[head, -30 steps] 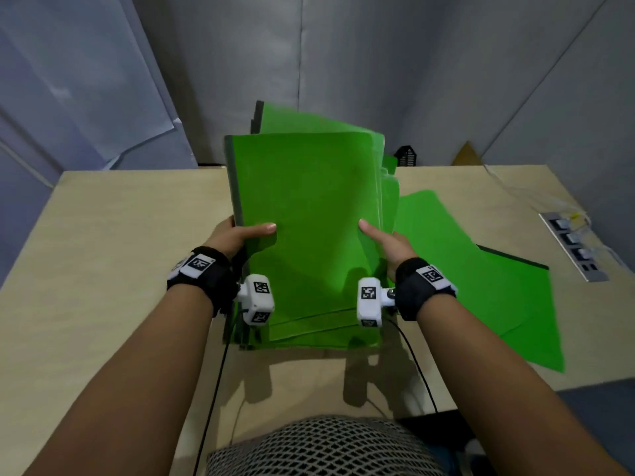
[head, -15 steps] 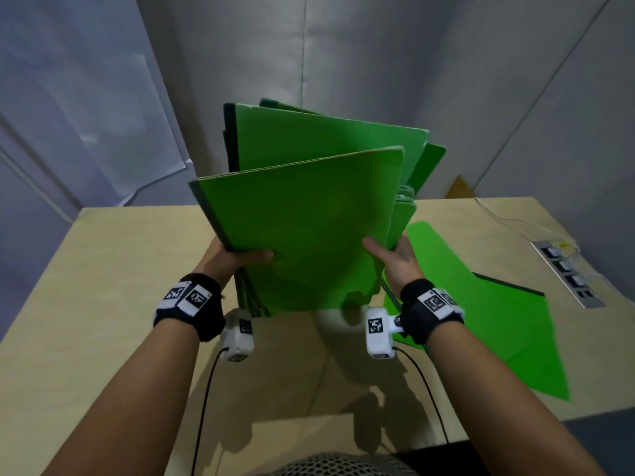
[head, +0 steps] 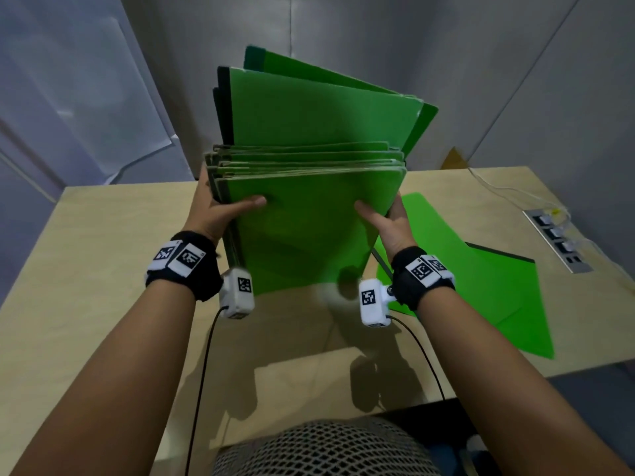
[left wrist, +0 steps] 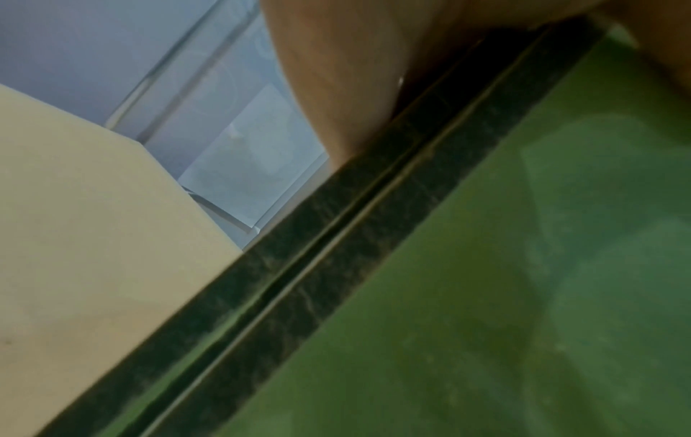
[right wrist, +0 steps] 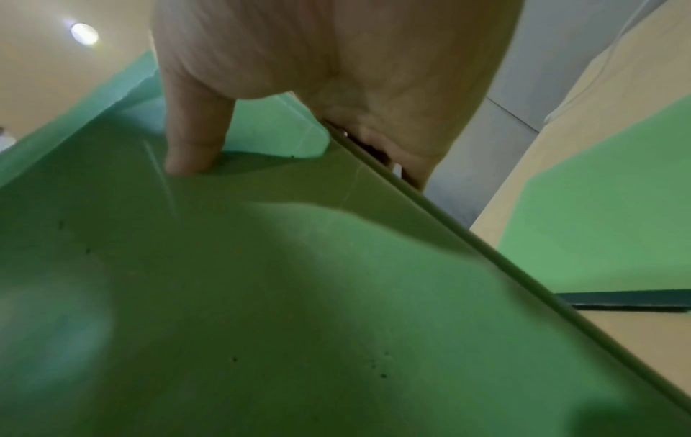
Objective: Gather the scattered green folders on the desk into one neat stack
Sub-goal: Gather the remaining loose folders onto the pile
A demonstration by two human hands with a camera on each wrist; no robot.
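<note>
A bundle of several green folders [head: 309,221] stands on its lower edge on the desk [head: 103,269], tilted toward me. My left hand [head: 220,211] grips its left side, the thumb on the front cover and the fingers behind. On the other side my right hand [head: 388,218] grips it the same way. Two taller folders [head: 319,111] stick up behind the front ones. The left wrist view shows the dark spines [left wrist: 336,251] close up. In the right wrist view my thumb [right wrist: 194,142] presses the front cover [right wrist: 299,295]. Other green folders [head: 481,286] lie flat on the desk to the right.
A power strip [head: 560,240] with a white cable lies near the desk's right edge. Grey partition walls stand behind the desk. A brown cardboard corner [head: 455,159] shows at the back right. Thin black cables run from my wrist cameras toward my body.
The bundle has dropped and stood more upright, and the front folders have slid down, so their top edges line up lower. Both hands still hold its sides.
</note>
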